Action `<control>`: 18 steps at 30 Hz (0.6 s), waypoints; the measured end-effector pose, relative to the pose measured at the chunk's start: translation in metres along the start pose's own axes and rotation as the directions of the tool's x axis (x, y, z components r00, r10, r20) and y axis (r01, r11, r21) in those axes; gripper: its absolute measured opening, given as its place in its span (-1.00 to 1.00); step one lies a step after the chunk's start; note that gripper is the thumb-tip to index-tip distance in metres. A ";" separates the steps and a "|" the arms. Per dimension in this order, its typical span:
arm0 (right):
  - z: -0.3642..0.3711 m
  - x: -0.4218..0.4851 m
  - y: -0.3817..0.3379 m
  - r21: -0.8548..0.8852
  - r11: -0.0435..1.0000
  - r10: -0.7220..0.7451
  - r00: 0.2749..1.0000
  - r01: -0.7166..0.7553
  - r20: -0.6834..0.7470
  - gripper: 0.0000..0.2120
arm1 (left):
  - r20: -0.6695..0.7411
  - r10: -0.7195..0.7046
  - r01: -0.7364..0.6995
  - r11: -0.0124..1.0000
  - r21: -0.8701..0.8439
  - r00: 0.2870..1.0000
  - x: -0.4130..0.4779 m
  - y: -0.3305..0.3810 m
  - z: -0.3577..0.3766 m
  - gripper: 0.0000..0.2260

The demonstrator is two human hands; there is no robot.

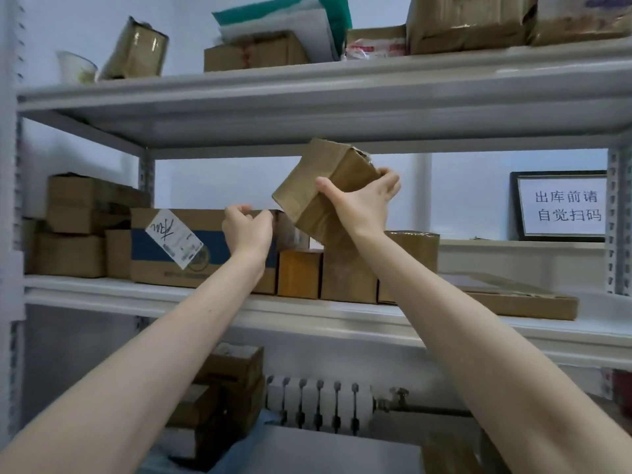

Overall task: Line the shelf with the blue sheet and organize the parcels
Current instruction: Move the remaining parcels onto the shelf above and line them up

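Note:
My right hand (363, 200) grips a taped brown parcel (319, 181), tilted in the air above the middle shelf (191, 297). My left hand (248, 229) is curled on the top right corner of a long box with a blue band and a white label (178, 248). Small brown boxes (299, 273) stand side by side under the lifted parcel. A corner of blue sheet (239, 449) shows at the bottom, below the shelves.
More brown boxes (80, 222) are stacked at the shelf's left end. A flat carton (519, 295) lies at its right, with a framed notice (561, 205) behind. The top shelf (307, 87) carries parcels and bags. A radiator (318, 403) and stacked boxes (222, 395) sit below.

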State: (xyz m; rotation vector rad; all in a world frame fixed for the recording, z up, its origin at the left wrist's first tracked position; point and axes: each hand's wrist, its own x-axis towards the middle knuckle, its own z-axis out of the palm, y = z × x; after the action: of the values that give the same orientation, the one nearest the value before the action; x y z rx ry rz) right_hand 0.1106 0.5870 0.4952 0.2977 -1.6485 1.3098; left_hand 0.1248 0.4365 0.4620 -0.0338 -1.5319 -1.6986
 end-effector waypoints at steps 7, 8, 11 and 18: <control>0.033 0.008 0.016 -0.221 0.975 0.011 0.999 -0.022 -0.051 -0.05 | 0.104 0.032 -0.037 0.998 0.048 0.994 0.037 -0.023 -0.006 -0.64; 0.034 0.010 0.016 -0.253 0.967 -0.005 0.998 -0.009 -0.058 -0.06 | 0.123 0.051 -0.058 0.997 0.051 0.991 0.040 -0.025 -0.004 -0.64; 0.041 0.012 0.012 -0.384 0.921 -0.101 0.993 0.069 -0.065 -0.10 | 0.193 0.137 -0.152 0.986 0.063 0.972 0.043 -0.026 0.006 -0.69; 0.075 0.019 0.013 -0.593 0.770 -0.222 0.970 0.235 0.096 -0.09 | 0.303 0.182 -0.220 0.971 0.095 0.935 0.051 -0.033 0.020 -0.73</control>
State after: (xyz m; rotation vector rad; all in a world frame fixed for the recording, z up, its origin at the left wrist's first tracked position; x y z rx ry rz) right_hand 0.0526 0.5350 0.5056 0.1160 -1.8842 0.5477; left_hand 0.0627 0.4226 0.4666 -0.3791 -1.7856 -1.4769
